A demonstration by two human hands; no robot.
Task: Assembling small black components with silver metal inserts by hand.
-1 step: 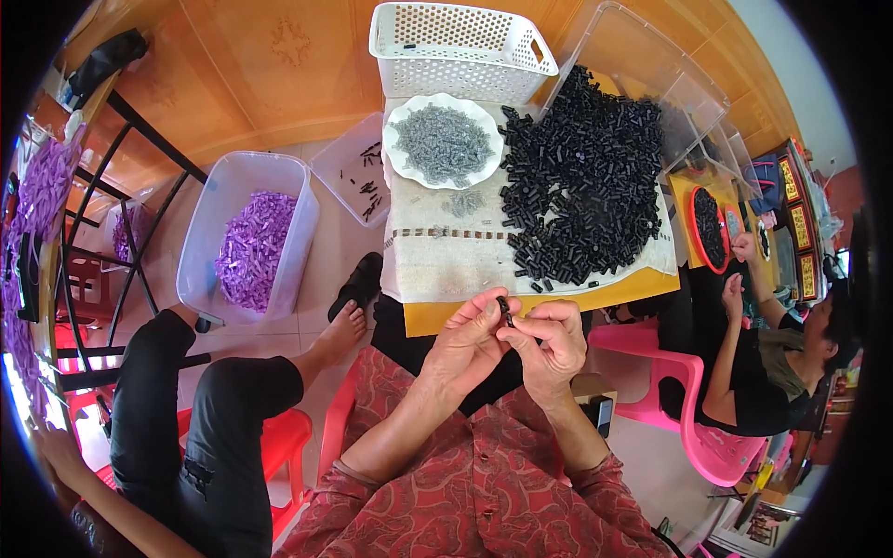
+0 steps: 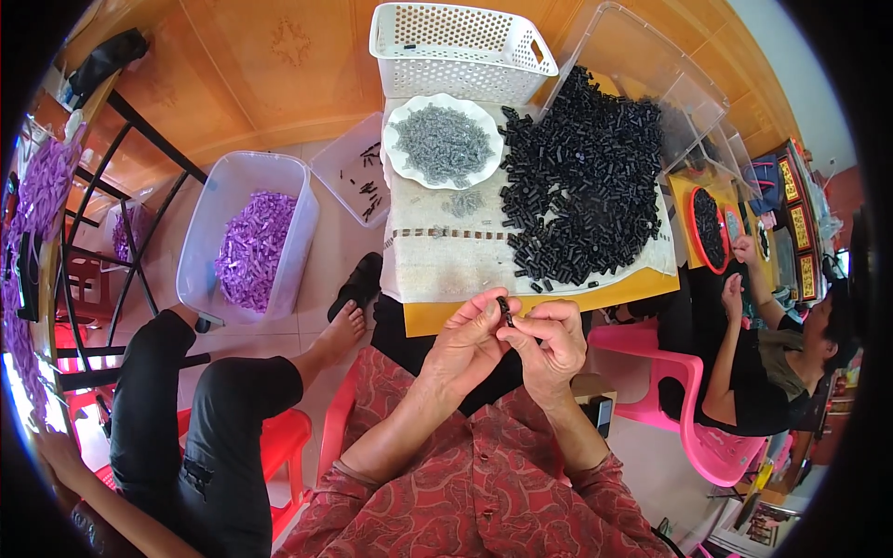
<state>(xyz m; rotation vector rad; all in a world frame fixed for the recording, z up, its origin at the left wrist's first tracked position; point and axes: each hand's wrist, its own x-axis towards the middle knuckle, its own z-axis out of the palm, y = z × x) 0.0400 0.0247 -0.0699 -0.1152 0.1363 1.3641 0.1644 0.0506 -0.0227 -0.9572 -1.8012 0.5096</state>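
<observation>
Left hand (image 2: 465, 337) and right hand (image 2: 550, 346), two grips pinched tight on one black piece (image 2: 504, 307)

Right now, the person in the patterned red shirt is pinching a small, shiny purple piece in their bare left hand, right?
Not purple: the head view shows that the small, shiny piece pinched in the bare left hand, below the patterned red shirt's collarless view, is black.

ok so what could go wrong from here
The small black piece held by the left hand and right hand could slip. The pile of black pieces reaches near the front edge of the cloth, so some might get knocked off. Clear pieces heaped on the scalloped plate could spill if bumped.
</observation>
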